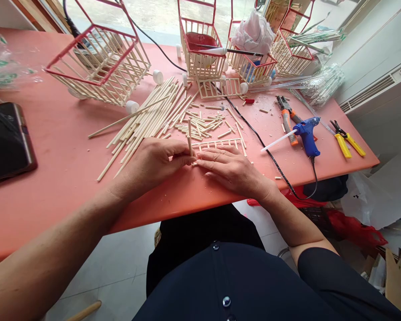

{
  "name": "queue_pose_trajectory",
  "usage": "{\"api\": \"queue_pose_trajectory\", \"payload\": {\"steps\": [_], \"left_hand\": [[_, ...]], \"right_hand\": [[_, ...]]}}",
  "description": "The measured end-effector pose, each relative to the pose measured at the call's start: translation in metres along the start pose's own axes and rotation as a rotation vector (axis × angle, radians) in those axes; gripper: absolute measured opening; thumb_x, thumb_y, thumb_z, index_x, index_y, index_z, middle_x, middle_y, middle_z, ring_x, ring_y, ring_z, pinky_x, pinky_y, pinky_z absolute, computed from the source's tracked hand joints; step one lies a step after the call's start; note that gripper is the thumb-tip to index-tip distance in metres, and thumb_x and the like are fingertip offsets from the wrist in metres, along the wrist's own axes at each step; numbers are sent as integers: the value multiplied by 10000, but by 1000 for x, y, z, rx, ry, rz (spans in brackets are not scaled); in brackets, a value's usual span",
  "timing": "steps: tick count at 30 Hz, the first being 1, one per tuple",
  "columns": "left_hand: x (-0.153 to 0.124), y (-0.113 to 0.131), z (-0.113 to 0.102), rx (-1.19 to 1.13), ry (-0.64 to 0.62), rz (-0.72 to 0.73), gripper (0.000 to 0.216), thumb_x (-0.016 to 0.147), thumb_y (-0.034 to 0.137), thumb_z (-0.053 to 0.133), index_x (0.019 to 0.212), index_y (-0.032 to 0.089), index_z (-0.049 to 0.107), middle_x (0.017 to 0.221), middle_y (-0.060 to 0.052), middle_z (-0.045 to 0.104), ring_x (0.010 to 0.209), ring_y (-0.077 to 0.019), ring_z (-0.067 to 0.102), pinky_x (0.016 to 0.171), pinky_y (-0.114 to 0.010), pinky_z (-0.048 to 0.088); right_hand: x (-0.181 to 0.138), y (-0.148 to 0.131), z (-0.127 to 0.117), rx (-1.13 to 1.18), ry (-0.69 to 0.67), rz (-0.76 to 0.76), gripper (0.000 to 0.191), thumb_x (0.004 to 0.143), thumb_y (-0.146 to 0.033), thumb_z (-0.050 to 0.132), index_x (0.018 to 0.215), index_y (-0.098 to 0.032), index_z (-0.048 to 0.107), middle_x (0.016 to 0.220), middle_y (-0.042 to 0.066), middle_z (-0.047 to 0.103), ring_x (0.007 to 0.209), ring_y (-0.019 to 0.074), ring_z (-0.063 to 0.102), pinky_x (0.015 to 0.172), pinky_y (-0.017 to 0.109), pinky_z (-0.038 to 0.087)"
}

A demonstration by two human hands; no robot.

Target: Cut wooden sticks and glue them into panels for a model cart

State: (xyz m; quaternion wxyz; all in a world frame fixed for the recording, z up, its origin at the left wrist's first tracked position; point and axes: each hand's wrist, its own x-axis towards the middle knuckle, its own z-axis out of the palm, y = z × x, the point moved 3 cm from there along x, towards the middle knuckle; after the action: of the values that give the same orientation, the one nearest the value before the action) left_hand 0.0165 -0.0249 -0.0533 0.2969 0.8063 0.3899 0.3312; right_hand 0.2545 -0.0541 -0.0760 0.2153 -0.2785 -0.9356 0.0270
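Observation:
Between the thumb and fingers of my left hand (pixel 160 162) stands a short wooden stick (pixel 189 133), held upright close to the table's front edge. My right hand (pixel 229 169) lies flat with its fingers stretched out, its fingertips near the foot of that stick. Under and just beyond those fingers is a small ladder-like frame of sticks (pixel 235 141), partly covered by the hand. A heap of short cut sticks (pixel 200 125) lies beyond both hands. Longer wooden sticks (pixel 150 113) are piled to the left of it.
Stick-built carts with red rims, one large cart (pixel 133 71) at left, line the back of the pink table (pixel 63 156). At right lie a blue glue gun (pixel 309 136), orange-handled pliers (pixel 286 118) and yellow-handled cutters (pixel 345 139). A black cord (pixel 250 127) crosses the table. A phone (pixel 8 142) lies left.

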Motion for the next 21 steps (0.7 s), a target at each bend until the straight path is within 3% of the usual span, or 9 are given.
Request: {"api": "queue_pose_trajectory", "payload": {"steps": [21], "left_hand": [[0,1,-1,18,-4,20,208,997,316,730,827,232,816,775,13,839,695,-153,735,723,-257,525]], "right_hand": [[0,-1,0,11,11,-5,372,1216,-243,604,1517,-186,816,1583,133,818,1524,267,770,1330,483,585]]}}
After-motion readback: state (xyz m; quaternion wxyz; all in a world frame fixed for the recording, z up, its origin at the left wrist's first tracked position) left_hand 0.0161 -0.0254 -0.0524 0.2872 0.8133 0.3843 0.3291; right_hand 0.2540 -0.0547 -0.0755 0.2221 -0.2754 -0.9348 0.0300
